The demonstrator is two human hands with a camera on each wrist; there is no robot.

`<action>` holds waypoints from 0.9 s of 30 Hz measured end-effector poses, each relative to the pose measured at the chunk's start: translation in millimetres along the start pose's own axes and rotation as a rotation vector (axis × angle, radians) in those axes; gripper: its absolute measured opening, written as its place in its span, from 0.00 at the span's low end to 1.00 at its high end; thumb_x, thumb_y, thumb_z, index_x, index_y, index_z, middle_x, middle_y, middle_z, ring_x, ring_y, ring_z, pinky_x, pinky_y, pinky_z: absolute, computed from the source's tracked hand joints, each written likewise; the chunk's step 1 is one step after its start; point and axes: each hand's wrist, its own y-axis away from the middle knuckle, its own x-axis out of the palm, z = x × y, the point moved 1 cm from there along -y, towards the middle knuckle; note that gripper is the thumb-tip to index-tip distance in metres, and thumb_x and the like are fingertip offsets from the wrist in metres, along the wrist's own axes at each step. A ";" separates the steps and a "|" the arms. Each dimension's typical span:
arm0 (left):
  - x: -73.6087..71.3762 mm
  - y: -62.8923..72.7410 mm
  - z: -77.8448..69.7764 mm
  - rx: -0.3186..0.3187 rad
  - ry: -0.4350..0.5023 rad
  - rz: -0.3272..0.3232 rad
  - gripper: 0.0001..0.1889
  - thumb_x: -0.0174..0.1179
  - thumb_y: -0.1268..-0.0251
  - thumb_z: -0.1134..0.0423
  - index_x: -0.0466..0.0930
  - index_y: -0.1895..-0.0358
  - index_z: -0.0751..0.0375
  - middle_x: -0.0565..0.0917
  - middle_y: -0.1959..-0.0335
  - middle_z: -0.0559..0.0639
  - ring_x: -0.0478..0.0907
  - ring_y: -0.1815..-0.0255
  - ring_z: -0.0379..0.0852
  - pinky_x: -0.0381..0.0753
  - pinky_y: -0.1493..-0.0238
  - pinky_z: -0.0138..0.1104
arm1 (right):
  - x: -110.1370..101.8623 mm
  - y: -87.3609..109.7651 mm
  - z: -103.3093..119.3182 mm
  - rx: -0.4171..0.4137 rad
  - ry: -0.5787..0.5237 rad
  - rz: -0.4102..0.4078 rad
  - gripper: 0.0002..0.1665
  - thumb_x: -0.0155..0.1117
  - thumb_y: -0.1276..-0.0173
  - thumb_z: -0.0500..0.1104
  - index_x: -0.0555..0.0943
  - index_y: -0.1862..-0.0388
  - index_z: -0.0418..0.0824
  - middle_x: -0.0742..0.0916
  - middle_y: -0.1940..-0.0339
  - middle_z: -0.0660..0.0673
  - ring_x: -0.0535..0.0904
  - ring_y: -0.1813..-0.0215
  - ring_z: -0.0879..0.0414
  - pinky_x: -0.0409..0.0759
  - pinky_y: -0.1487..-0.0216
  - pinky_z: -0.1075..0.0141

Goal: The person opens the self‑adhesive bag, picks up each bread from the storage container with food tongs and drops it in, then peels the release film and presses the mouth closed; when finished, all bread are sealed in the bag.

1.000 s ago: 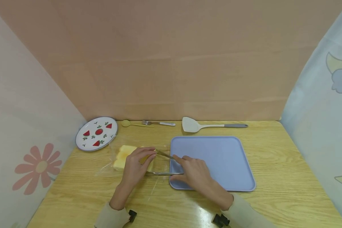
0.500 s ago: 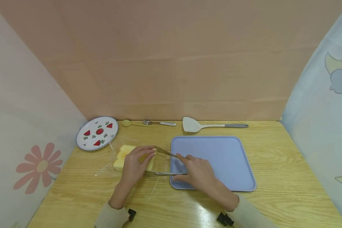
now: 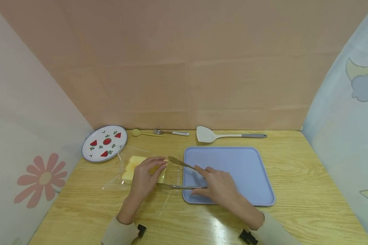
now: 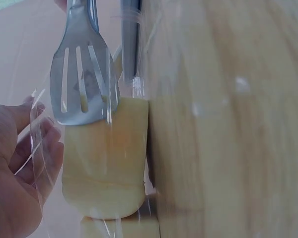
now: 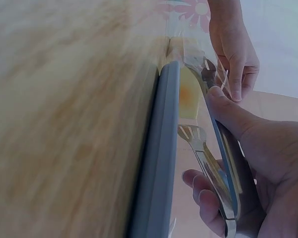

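Note:
In the head view, yellow bread (image 3: pixel 133 166) lies in a clear plastic bag (image 3: pixel 114 180) on the table. My left hand (image 3: pixel 145 174) pinches the bag's edge at its right-hand end, partly covering the bread. Metal tongs (image 3: pixel 184 187) with slotted ends are in my right hand (image 3: pixel 219 183), their two arms spread apart. Both tong ends point left, close by the bread's right end. One slotted end overlaps the bread in the left wrist view. Thumb and fingers lie along the tong arms in the right wrist view (image 5: pixel 283 163).
A blue-grey tray (image 3: pixel 239 173) lies under and beyond my right hand. Along the back are a white patterned plate (image 3: pixel 99 151), a yellow spoon (image 3: pixel 136 132), a fork (image 3: pixel 179 133) and a white spatula (image 3: pixel 205 134). Cloth walls enclose both sides.
My right hand and the tongs have shifted a little to the right, drawing the slotted ends away from the bread. My left hand stays at the bag's edge.

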 end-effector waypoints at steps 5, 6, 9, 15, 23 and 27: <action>-1.9 0.0 -0.3 -0.004 0.005 0.004 0.07 0.80 0.36 0.72 0.96 0.57 0.62 0.94 0.49 0.55 0.93 0.49 0.55 0.93 0.49 0.50 | -4.3 3.6 -3.5 -0.001 -0.024 0.007 0.52 0.86 0.46 0.72 0.87 0.28 0.46 0.90 0.63 0.52 0.78 0.73 0.64 0.77 0.76 0.68; -2.3 0.1 -0.3 -0.005 0.008 0.005 0.07 0.79 0.35 0.72 0.96 0.56 0.62 0.94 0.49 0.55 0.93 0.49 0.55 0.93 0.49 0.50 | -5.5 4.4 -4.4 -0.003 -0.027 0.009 0.52 0.85 0.46 0.72 0.87 0.28 0.46 0.90 0.63 0.52 0.78 0.73 0.64 0.77 0.76 0.68; -3.2 -0.1 0.1 -0.005 0.026 0.009 0.07 0.79 0.35 0.73 0.96 0.56 0.62 0.94 0.48 0.56 0.93 0.49 0.56 0.94 0.49 0.51 | -9.2 7.3 -8.2 -0.002 -0.031 0.016 0.51 0.84 0.43 0.72 0.86 0.27 0.45 0.90 0.62 0.51 0.81 0.71 0.62 0.79 0.75 0.68; -3.0 -0.1 3.1 0.009 0.028 0.031 0.09 0.79 0.35 0.74 0.96 0.54 0.62 0.94 0.46 0.57 0.93 0.48 0.57 0.94 0.50 0.51 | -18.6 14.0 -18.5 0.018 -0.040 0.016 0.49 0.84 0.41 0.70 0.86 0.27 0.45 0.92 0.60 0.51 0.87 0.68 0.59 0.82 0.74 0.66; -4.6 -0.4 5.0 -0.004 0.026 0.067 0.07 0.77 0.32 0.72 0.96 0.53 0.63 0.93 0.46 0.57 0.92 0.45 0.57 0.92 0.45 0.51 | -36.9 26.0 -35.9 0.094 -0.069 0.002 0.48 0.84 0.40 0.69 0.85 0.27 0.45 0.93 0.58 0.50 0.75 0.77 0.65 0.74 0.78 0.68; -5.8 -0.5 4.6 -0.031 0.029 0.091 0.07 0.74 0.27 0.69 0.95 0.50 0.63 0.93 0.45 0.56 0.91 0.43 0.57 0.91 0.41 0.53 | -43.8 32.8 -46.9 0.137 -0.074 -0.012 0.49 0.85 0.39 0.68 0.84 0.26 0.44 0.93 0.56 0.49 0.74 0.77 0.66 0.73 0.77 0.68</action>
